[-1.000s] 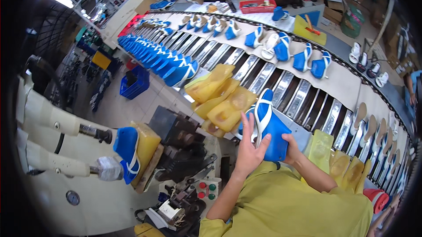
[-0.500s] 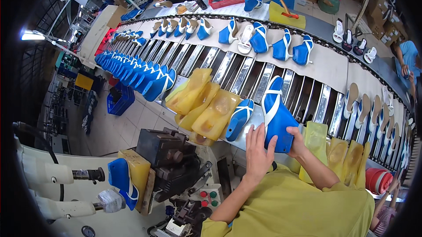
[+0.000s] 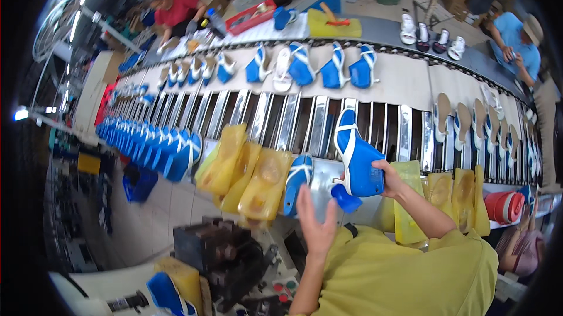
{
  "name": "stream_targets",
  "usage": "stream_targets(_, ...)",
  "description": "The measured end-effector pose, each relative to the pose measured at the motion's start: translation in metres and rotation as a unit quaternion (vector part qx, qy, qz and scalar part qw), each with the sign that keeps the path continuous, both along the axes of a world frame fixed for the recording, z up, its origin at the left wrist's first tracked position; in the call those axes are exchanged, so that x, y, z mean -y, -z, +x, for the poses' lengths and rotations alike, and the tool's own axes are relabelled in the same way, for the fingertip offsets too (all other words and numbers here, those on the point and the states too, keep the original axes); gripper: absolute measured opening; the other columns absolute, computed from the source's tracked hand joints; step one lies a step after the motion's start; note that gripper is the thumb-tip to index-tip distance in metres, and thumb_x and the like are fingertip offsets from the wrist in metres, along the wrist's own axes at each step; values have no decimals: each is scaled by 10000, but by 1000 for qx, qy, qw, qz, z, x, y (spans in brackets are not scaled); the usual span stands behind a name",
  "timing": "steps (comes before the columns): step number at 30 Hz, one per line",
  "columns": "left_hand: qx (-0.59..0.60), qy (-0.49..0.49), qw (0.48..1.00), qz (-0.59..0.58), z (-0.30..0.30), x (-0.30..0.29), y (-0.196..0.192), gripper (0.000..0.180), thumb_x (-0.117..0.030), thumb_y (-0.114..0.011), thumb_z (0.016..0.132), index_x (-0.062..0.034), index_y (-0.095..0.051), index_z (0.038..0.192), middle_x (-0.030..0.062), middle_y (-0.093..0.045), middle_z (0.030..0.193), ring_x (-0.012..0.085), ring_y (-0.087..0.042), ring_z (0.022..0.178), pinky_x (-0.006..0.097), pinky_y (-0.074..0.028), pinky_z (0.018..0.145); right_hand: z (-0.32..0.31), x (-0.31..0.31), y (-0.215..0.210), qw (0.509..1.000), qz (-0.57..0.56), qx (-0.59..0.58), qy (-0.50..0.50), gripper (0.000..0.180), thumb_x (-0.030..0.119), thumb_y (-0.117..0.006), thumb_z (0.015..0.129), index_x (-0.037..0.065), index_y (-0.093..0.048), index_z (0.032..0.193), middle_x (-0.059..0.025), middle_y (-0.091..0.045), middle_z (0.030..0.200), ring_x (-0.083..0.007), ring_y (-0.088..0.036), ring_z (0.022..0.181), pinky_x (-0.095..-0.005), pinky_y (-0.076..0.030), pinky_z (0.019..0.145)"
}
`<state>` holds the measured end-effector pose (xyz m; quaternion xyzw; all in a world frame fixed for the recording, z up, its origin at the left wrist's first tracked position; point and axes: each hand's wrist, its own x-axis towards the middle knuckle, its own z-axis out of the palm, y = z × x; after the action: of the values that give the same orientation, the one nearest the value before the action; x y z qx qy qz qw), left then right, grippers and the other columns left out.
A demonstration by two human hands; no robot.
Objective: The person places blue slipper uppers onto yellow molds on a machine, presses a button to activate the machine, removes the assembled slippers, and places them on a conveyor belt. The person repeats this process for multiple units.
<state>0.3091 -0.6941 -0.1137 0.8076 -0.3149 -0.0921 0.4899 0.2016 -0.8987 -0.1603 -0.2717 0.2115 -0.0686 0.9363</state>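
Note:
My right hand (image 3: 392, 179) grips the ankle end of a blue shoe last (image 3: 365, 166) with white straps across it, its toe pointing away over the rollers. My left hand (image 3: 316, 226) is off it, fingers apart, holding nothing. Just beyond those fingertips another strapped blue last (image 3: 298, 180) lies on the metal edge. Beneath the held last a small blue piece (image 3: 346, 198) shows; its kind is partly hidden. Yellow translucent moulded pads (image 3: 265, 182) rest left of the second last, and more yellow pads (image 3: 441, 193) stand right of my right hand.
A roller conveyor (image 3: 319, 119) runs across, with a row of blue lasts (image 3: 149, 146) at left and strapped lasts (image 3: 334, 68) on its far strip. A dark pressing machine (image 3: 214, 254) stands at lower left. Co-workers in red (image 3: 176, 11) and blue (image 3: 516, 40) work across the line.
My left hand has let go of the strapped last and drawn back to the left, opening. The right hand keeps its grip and has turned the last. The view has shifted.

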Motion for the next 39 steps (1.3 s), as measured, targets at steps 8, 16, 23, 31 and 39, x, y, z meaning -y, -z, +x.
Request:
stream_targets(8, -117, -85, 989, 30, 14, -96, 71, 460, -146, -609, 970, 23, -483, 1380, 161, -518, 1355, 259, -502, 1246, 359, -413, 1042, 33, 200, 72, 830, -360, -376, 199, 889, 379, -780, 702, -15, -370, 1385, -217, -561, 1255, -296, -569, 1164, -457, -482, 974)
stream_targets(16, -74, -81, 986, 129, 30, -51, 50, 452, -111, -656, 903, 22, -548, 1322, 242, -491, 1367, 380, -471, 1290, 439, -374, 1081, 107, 325, 138, 526, -534, -645, 149, 987, 507, -755, 717, 143, -286, 1505, -252, -482, 1360, -426, -435, 1317, -573, -378, 1055)
stream_targets(23, -55, -76, 973, 212, 50, -30, 47, 418, -119, -673, 889, 14, -584, 1275, 223, -541, 1327, 368, -513, 1227, 440, -381, 1060, 6, 340, 198, 402, -704, -475, 343, 513, 324, -664, 867, 49, -565, 1289, -218, -580, 1226, -418, -566, 1110, -533, -462, 923)
stream_targets(31, -268, -95, 952, 117, 69, -53, 69, 459, -209, -502, 1039, 92, -469, 1384, 167, -500, 1425, 247, -471, 1310, 371, -349, 1108, -97, 231, 177, 360, -674, -512, 393, 358, 89, -600, 871, 50, -593, 1227, -193, -562, 1130, -398, -550, 1061, -475, -444, 922)
stream_targets(39, -450, -3, 857, 250, 147, 6, 103, 941, -535, -691, 853, 18, -306, 1510, 177, -472, 1451, 262, -470, 1312, 353, -371, 1082, -13, 21, 117, 505, -836, -92, -195, 639, 314, -760, 776, 78, -521, 1320, -185, -524, 1228, -376, -503, 1143, -471, -429, 942)
